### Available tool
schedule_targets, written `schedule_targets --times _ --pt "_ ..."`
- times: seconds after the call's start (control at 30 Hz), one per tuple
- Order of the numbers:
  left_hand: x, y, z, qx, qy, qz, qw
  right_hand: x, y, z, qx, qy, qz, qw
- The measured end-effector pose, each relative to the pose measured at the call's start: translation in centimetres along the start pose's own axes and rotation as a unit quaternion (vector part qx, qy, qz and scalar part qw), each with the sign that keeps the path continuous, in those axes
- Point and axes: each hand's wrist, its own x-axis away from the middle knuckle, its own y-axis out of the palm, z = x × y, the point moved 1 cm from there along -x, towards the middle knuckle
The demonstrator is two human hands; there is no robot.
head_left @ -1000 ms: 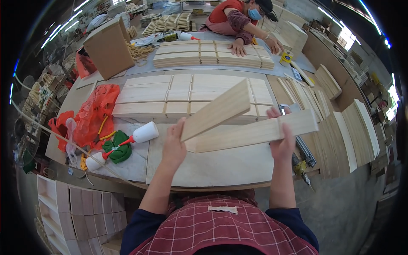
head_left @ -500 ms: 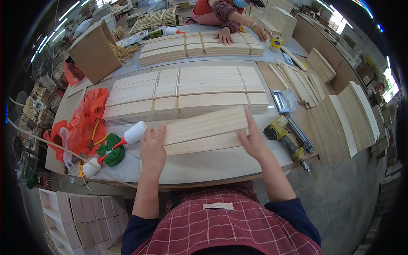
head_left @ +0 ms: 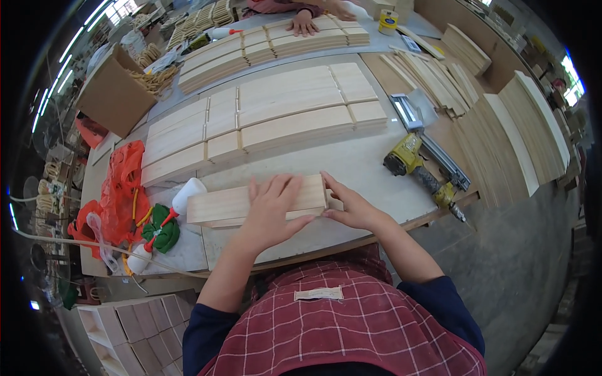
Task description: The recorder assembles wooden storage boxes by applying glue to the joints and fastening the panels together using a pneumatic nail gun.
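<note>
A short stack of pale wooden boards lies on the worktable right in front of me, its lower board showing along the near edge. My left hand rests across the top of it, fingers stretched out flat and thumb spread toward the near edge. At the right end of the stack, my right hand pinches the end with thumb and fingertips at its two corners. Beyond it lie long grooved panels with stripes of glue in the grooves. Left of the boards are a white glue bottle with a red nozzle and a green cloth bundle.
A yellow-green nail gun lies to the right, near stacked boards and loose strips. Red plastic bags and a cardboard box are on the left. Across the table, a co-worker's hand touches other panels.
My left hand has moved from the boards' left end onto their top. The boards have shifted left and lie more squarely stacked. My right hand has closed around their right end.
</note>
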Motion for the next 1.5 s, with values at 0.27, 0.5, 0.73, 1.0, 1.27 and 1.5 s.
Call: schedule_targets --times 0.27,0.5,0.73,1.0,1.27,1.5 --pt "-2.9 1.9 0.0 0.100 0.068 0.015 0.993 0.4 0.6 1.3 -0.003 -0.037 0.055 0.998" --pt "-3.7 2.3 0.1 0.109 0.059 -0.007 0.992 0.2 0.3 1.3 0.053 -0.066 0.059 0.995" --pt "-4.0 2.3 0.0 0.124 0.066 -0.001 0.990 0.1 0.2 1.1 0.081 -0.081 0.065 0.991" --pt "-3.9 2.3 0.0 0.105 0.059 -0.023 0.992 0.2 0.5 1.3 0.087 -0.078 0.065 0.991" --pt "-3.9 2.3 0.2 0.093 0.055 -0.026 0.994 0.6 0.8 0.9 0.052 -0.062 0.089 0.993" --pt "-3.4 2.2 0.0 0.086 0.050 -0.008 0.995 2.8 -5.5 0.1 0.218 -0.046 0.193 0.956"
